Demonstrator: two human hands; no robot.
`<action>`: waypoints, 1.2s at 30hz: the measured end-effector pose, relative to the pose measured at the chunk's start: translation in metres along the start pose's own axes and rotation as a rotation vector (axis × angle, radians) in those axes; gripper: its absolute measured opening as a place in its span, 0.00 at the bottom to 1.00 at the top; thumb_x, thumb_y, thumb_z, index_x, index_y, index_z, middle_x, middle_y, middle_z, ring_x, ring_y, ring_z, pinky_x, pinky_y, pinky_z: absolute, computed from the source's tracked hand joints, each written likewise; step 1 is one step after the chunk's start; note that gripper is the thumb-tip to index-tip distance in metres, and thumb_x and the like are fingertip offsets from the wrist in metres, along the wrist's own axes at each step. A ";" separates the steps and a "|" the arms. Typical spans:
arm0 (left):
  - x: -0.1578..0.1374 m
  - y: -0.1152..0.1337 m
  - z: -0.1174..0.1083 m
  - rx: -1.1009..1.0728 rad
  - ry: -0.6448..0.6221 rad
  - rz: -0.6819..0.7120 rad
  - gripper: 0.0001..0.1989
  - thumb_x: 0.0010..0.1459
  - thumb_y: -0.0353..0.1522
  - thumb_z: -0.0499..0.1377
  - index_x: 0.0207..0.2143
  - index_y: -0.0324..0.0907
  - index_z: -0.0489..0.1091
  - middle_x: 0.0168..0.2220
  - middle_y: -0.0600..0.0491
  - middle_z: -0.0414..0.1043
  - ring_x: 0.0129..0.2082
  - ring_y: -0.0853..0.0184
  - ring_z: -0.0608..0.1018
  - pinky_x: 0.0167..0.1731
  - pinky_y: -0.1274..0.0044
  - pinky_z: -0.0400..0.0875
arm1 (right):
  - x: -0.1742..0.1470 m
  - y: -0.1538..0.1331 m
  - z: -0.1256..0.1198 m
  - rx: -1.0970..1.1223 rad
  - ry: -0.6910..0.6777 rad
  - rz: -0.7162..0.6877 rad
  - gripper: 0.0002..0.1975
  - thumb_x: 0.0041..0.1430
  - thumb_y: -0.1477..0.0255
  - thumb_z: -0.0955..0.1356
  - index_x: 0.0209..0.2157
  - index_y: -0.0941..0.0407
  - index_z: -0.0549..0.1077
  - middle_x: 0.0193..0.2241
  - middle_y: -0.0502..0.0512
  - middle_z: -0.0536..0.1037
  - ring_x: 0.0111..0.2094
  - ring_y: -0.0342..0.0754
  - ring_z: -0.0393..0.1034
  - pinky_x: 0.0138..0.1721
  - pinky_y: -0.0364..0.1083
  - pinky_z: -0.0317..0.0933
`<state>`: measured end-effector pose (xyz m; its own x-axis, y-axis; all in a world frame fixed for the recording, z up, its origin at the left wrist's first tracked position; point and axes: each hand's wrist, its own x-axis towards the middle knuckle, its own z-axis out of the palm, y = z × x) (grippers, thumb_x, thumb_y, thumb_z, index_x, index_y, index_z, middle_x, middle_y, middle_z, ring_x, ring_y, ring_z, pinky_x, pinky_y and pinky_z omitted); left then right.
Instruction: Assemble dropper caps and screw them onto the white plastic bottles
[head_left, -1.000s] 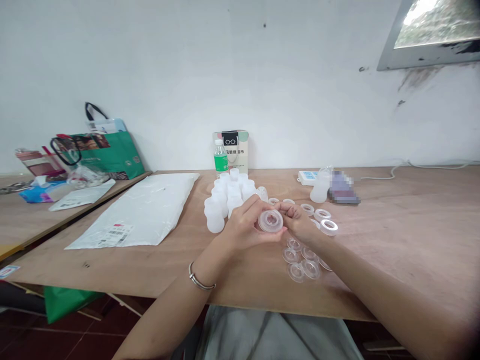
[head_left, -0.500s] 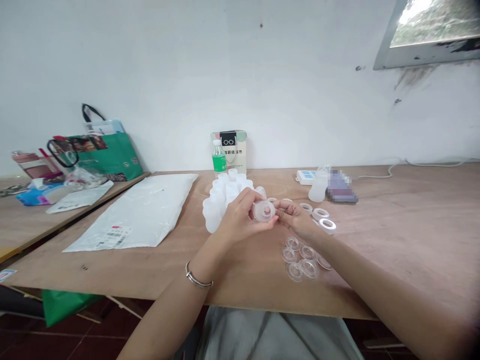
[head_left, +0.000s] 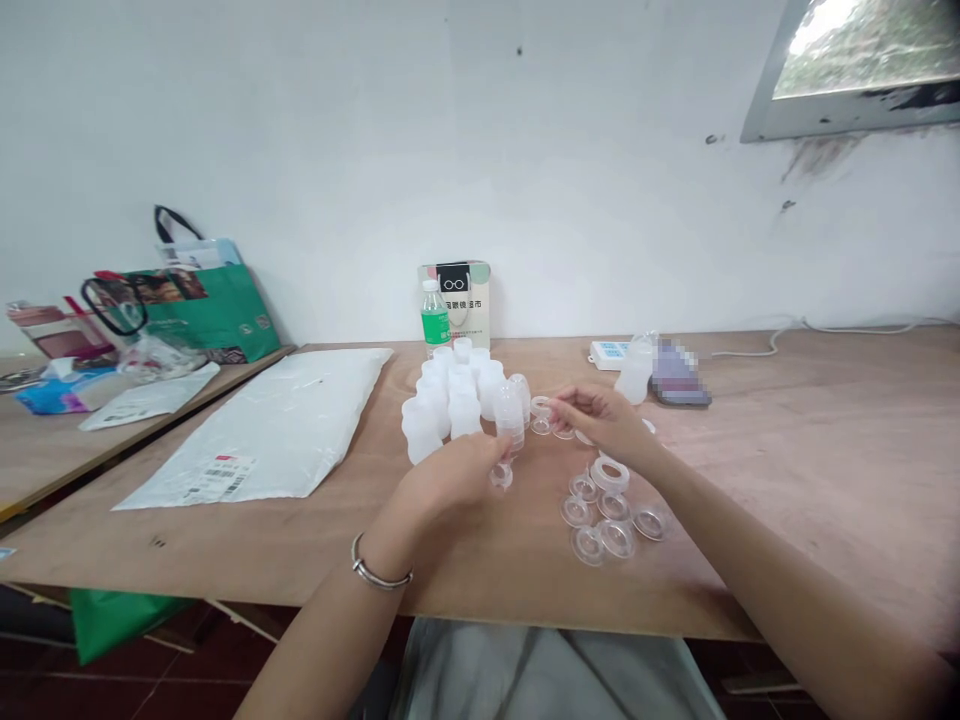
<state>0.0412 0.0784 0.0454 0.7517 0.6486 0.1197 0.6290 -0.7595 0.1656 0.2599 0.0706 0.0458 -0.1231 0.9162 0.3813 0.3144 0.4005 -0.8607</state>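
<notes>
My left hand [head_left: 469,465] is bent over the table with its fingers closed around a small clear plastic piece [head_left: 501,476]; the fingertips are partly hidden. Right behind the fingers stand clear dome-shaped caps [head_left: 509,403]. My right hand [head_left: 592,415] pinches a translucent plastic ring [head_left: 541,405] between thumb and fingertips, just above other rings on the table. Several white translucent bottles [head_left: 463,410] stand in a cluster beyond my left hand. Below my right hand lie several clear round flanged pieces [head_left: 616,538], with a thicker collar ring [head_left: 610,474] at their far side.
A white mailing bag [head_left: 262,430] lies to the left. A green-labelled water bottle [head_left: 436,322] and paper bag [head_left: 472,305] stand against the wall. A frosted bottle [head_left: 636,372], a white box [head_left: 609,354] and a blurred-out item [head_left: 679,375] are at back right.
My hands have moved apart. The clear piece held between them is gone from that spot; my left hand has gone down and left, and a collar ring now lies by the flanged pieces.
</notes>
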 end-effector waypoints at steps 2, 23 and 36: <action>0.004 0.001 0.004 0.083 -0.031 -0.063 0.08 0.50 0.24 0.55 0.35 0.40 0.66 0.29 0.51 0.73 0.27 0.63 0.75 0.25 0.75 0.65 | 0.005 0.002 -0.012 -0.092 0.059 0.067 0.15 0.54 0.58 0.68 0.30 0.56 0.73 0.25 0.53 0.77 0.27 0.45 0.71 0.30 0.46 0.65; 0.048 0.041 0.058 -0.383 0.135 0.120 0.09 0.59 0.31 0.56 0.41 0.38 0.72 0.36 0.49 0.75 0.36 0.66 0.76 0.39 0.75 0.71 | -0.003 0.001 -0.052 -0.966 -0.683 0.393 0.20 0.38 0.69 0.70 0.39 0.51 0.73 0.28 0.49 0.71 0.25 0.46 0.65 0.23 0.42 0.51; 0.030 0.032 0.027 -0.689 0.520 0.034 0.06 0.59 0.33 0.56 0.38 0.43 0.71 0.48 0.49 0.71 0.48 0.64 0.74 0.40 0.75 0.72 | 0.003 0.004 -0.064 -0.527 -0.348 0.132 0.18 0.45 0.63 0.71 0.38 0.54 0.72 0.34 0.53 0.73 0.33 0.48 0.67 0.34 0.46 0.61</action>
<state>0.0894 0.0720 0.0280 0.4757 0.6941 0.5403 0.2207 -0.6888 0.6906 0.3207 0.0739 0.0655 -0.3221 0.9437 0.0755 0.7569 0.3046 -0.5782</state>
